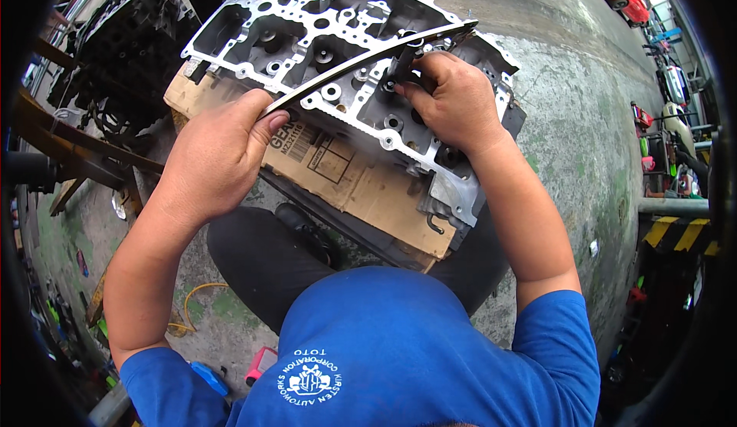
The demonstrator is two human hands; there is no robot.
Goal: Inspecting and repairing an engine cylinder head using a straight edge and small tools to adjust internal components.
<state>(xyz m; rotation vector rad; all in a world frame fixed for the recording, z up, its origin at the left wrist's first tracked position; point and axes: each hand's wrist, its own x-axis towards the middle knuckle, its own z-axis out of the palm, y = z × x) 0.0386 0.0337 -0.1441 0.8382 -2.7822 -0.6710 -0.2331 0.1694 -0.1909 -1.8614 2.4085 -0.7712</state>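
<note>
The left hand [219, 150] clamped one long, slim bar [353, 63] slanting across one metal cylinder head [335, 44] on cardboard [361, 189]; apart from it, the right hand [458, 103] curled at one dark cylindrical piece [400, 66], its exact grip hidden.

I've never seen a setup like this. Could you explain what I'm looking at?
No robot here, just a person's two bare hands. The single picture comes from a wide fisheye camera on their head, looking down, so straight edges bend. A metal engine part with many holes lies on cardboard. The left hand grips one end of a long, thin bar slanting across that part. The right hand is at a dark cylindrical piece; whether it grips that is hard to tell.
</note>
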